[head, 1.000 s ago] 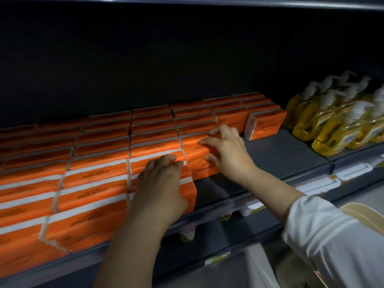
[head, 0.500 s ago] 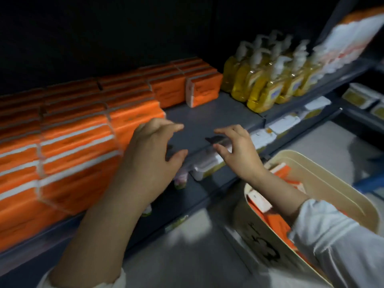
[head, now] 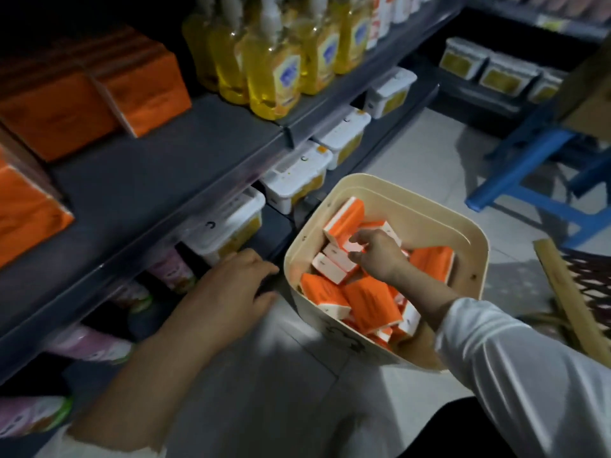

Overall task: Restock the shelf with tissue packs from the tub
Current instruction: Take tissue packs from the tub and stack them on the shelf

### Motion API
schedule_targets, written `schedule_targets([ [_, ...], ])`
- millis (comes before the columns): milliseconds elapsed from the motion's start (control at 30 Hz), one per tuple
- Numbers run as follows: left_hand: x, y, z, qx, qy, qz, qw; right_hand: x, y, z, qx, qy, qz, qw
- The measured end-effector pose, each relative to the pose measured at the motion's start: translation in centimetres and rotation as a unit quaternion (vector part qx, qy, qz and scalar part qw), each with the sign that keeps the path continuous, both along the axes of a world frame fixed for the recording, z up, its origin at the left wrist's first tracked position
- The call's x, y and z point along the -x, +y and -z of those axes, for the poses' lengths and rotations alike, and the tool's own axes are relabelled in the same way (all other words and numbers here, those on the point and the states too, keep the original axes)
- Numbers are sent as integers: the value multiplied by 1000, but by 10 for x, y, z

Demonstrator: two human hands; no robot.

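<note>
Right hand (head: 377, 256) in cream tub (head: 476, 246) near right, fingers curled over jumbled tissue packs (head: 367, 302); grip unclear. Far pack (head: 344, 223) propped, long axis near-left to far-right. Left hand (head: 231, 285) loosely spread, holding nothing, below shelf (head: 165, 166).

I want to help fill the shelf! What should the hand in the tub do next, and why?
Probably close the right hand round the tissue pack under its fingers and lift it out: the tub holds many, and the shelf has a bare gap.

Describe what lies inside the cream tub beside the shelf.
Loose orange-and-white tissue packs, piled at mixed angles, with the right hand in among them. The tub floor and any packs beneath the pile are covered.
</note>
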State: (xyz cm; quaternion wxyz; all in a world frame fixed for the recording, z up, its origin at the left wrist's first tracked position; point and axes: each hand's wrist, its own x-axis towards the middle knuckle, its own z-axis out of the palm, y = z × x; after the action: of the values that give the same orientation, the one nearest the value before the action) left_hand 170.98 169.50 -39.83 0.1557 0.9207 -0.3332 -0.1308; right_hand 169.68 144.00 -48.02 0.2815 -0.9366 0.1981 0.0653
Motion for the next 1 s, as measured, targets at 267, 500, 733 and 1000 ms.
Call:
schedule_targets([
  [267, -10, -34, 35, 15, 0, -11, 1000, 11, -54, 75, -16, 149, 9, 989],
  [500, -12, -43, 57, 8, 26, -9, 1000, 19, -45, 118, -31, 199, 113, 973],
  [733, -9, -48, 56, 11, 48, -12, 999, 16, -51, 107, -14, 168, 74, 983],
  [1000, -9, -54, 49, 177, 122, -134, 967, -24, -35, -21, -421, -72, -29, 904],
])
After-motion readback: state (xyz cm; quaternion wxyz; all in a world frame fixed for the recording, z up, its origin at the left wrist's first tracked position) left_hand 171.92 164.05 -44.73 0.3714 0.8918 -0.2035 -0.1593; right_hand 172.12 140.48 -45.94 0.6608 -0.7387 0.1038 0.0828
